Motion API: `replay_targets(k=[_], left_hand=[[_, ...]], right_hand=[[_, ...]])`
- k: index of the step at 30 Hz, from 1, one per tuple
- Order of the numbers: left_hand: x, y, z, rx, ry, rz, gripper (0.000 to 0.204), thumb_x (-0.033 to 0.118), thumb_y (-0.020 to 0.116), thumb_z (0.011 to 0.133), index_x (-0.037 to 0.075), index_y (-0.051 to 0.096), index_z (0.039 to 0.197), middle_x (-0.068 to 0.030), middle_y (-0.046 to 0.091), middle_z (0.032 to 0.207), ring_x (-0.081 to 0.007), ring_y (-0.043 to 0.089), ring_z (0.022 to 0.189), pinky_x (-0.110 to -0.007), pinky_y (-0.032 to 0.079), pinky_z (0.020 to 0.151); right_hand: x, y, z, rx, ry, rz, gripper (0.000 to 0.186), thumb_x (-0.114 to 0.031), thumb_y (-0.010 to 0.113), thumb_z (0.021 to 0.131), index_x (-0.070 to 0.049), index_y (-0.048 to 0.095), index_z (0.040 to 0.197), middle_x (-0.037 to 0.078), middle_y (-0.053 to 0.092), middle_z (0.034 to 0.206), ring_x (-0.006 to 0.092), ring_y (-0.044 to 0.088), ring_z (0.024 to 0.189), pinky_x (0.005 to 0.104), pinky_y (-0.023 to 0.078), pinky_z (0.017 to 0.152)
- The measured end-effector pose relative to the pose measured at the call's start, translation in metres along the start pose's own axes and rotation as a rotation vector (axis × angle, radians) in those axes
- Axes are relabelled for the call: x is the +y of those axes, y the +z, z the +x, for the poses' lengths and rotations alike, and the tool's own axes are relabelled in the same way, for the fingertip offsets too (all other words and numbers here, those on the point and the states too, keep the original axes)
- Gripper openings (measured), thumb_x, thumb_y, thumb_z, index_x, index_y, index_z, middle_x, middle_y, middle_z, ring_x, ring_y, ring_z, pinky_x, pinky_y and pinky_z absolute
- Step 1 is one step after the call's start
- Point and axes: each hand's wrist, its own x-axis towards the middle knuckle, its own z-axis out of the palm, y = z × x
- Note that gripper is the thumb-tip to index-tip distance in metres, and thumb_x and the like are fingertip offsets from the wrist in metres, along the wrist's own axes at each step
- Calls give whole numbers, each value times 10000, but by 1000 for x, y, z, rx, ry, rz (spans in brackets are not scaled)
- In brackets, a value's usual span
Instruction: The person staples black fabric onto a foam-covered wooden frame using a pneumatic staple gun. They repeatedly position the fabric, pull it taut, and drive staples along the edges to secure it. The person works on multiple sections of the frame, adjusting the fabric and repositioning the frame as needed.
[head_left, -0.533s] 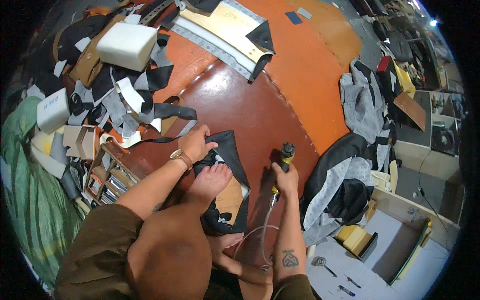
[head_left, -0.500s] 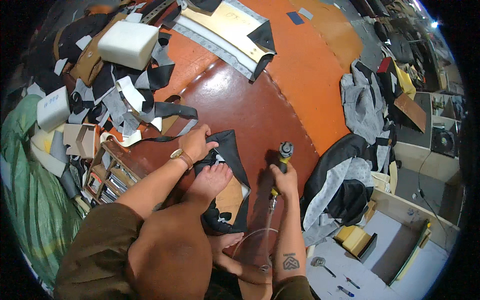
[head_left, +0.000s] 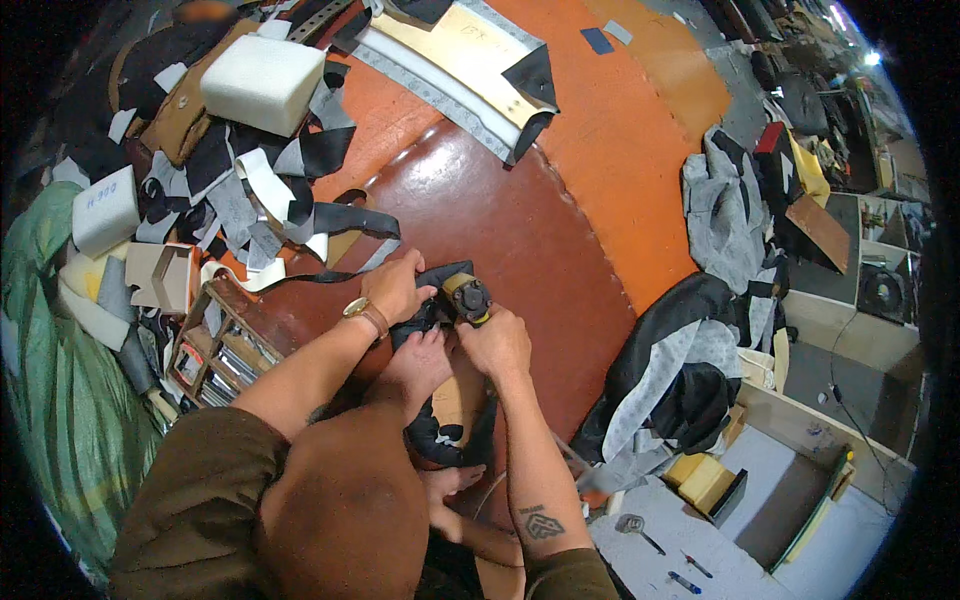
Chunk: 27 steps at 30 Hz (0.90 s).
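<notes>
A small wooden panel (head_left: 458, 398) wrapped at its edges in black fabric (head_left: 432, 448) lies in front of me. My bare foot (head_left: 424, 358) rests on it. At the panel's far left edge, my left hand (head_left: 394, 286), with a watch on the wrist, is closed on the black fabric. My right hand (head_left: 498, 346) grips an air staple gun (head_left: 466, 296); its head is over the panel's far edge, close to my left fingers. Whether the gun's nose touches the fabric is hidden.
Left are fabric scraps (head_left: 235, 205), foam blocks (head_left: 262, 82) and a wooden box of staple strips (head_left: 225, 360). A half-covered panel (head_left: 465, 65) lies ahead on the brown-and-orange surface (head_left: 560, 220). Black-and-grey covers (head_left: 665, 370) and a white-topped bench (head_left: 640, 540) are at right.
My right hand has brought the staple gun left, from beside the panel to over its far edge. The left hand still holds the fabric in about the same place.
</notes>
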Motion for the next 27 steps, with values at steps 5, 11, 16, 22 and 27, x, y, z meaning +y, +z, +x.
replay_targets(k=[5, 11, 16, 22, 27], left_hand=[[-1, -3, 0, -23, 5, -29, 436, 341, 823, 875, 122, 589, 1170, -156, 742, 1036, -388, 708, 1020, -507, 532, 846], [-17, -17, 12, -119, 20, -169, 451, 363, 864, 823, 114, 630, 1115, -139, 753, 1034, -370, 723, 989, -472, 550, 811], [-60, -76, 36, 607, -143, -260, 505, 235, 688, 958, -40, 539, 1355, -259, 674, 1187, -425, 655, 1102, -486, 516, 962], [-80, -91, 8, 638, -3, -287, 274, 247, 675, 985, -17, 680, 1058, -193, 742, 966, -425, 706, 860, -488, 567, 773], [-47, -12, -54, -324, -353, -325, 591, 520, 554, 1035, -41, 696, 916, -265, 724, 862, -472, 693, 785, -542, 541, 750]], right_hand=[[-5, -5, -5, -80, -1, -8, 466, -395, 772, 806, -80, 767, 1149, 254, 759, 1058, 427, 727, 1038, 514, 574, 928], [13, -5, -4, -21, -15, 33, 504, -395, 795, 787, -129, 756, 1213, 246, 762, 1052, 412, 731, 1047, 515, 575, 927], [102, -8, -14, 363, 135, 62, 586, -342, 813, 808, -90, 677, 1319, 252, 737, 1158, 434, 704, 1101, 518, 540, 977], [172, 86, -87, 389, 60, 239, 772, -407, 846, 836, 49, 570, 1394, 293, 629, 1336, 446, 584, 1269, 495, 441, 1108], [153, 127, -107, 224, 258, 255, 507, -426, 648, 966, 15, 709, 1207, 324, 709, 1105, 495, 684, 1045, 536, 536, 943]])
